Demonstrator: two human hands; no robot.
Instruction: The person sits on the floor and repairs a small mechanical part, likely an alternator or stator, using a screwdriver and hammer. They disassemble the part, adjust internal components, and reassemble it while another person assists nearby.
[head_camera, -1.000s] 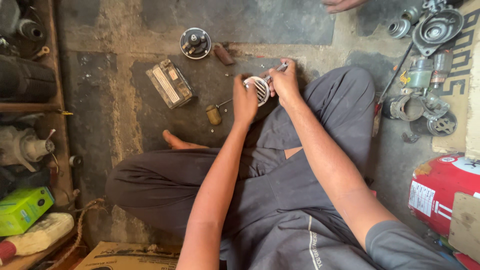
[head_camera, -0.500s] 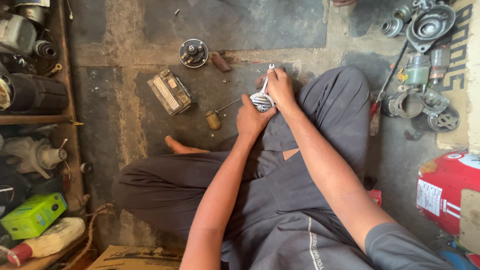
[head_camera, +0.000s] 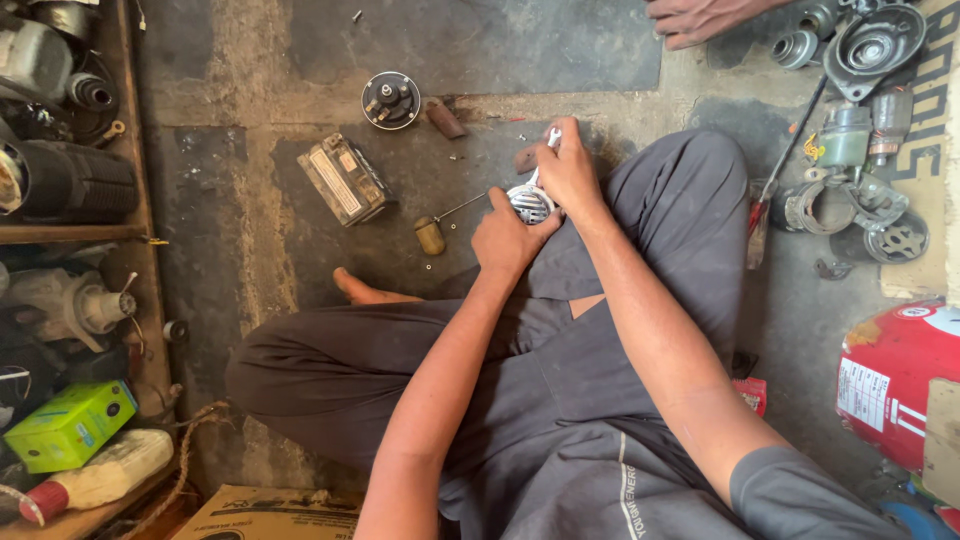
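I sit cross-legged on a grimy concrete floor. My left hand (head_camera: 511, 237) grips a small round chrome horn with a slotted grille (head_camera: 529, 203), held over my right knee. My right hand (head_camera: 568, 168) closes around a silver wrench (head_camera: 548, 143) set against the top of the horn. A small screwdriver with a stubby brown handle (head_camera: 432, 234) lies on the floor just left of my left hand.
A rectangular grey electrical unit (head_camera: 344, 179) and a round black horn part (head_camera: 390, 100) lie ahead. Metal motor parts (head_camera: 862, 60) and a red-handled screwdriver (head_camera: 776, 180) sit right. Another person's hand (head_camera: 700, 18) reaches in at top. A red cylinder (head_camera: 895, 378) lies right; shelves (head_camera: 70, 230) left.
Both hands with the horn have stayed over my knee; my left hand shifted its grip slightly under the horn. The view tilted, bringing another person's hand into sight at the top.
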